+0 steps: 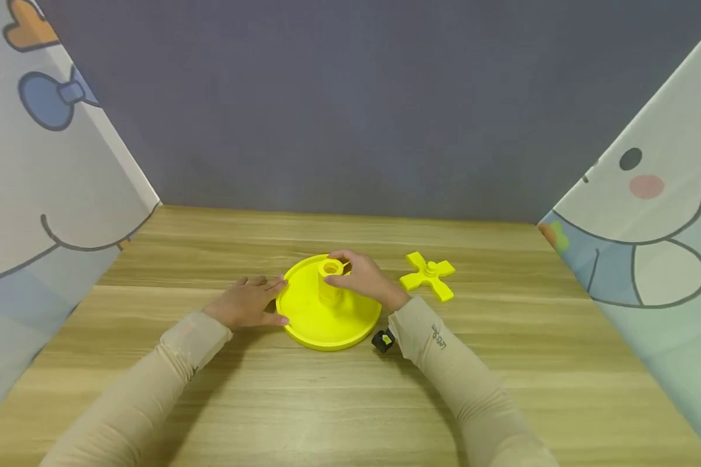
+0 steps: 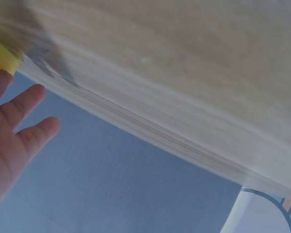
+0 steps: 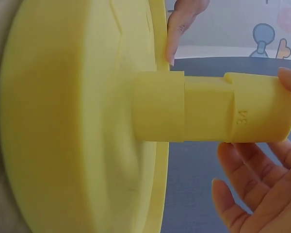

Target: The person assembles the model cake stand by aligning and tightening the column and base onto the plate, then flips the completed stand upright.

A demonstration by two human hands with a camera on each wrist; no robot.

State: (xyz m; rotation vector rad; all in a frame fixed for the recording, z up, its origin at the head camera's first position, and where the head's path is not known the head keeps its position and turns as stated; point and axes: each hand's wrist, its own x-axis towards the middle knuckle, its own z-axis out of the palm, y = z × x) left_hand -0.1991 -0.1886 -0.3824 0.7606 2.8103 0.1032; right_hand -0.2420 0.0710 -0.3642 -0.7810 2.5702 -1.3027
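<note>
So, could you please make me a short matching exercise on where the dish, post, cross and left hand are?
Column one:
1. Dish
2. Post
3. Cross
4. Left hand

Column two:
A. Against the outer rim, on the left side
B. Lying by itself, to the right of the round piece
C. On the table, beneath the upright piece
D. Standing in the middle of the round piece, held near its top by the right hand

Right pairs: 1-C, 2-D, 3-B, 4-A.

Post [image 3: 208, 109] on the tray [image 1: 301, 311], cross [image 1: 430, 275] to its right
</note>
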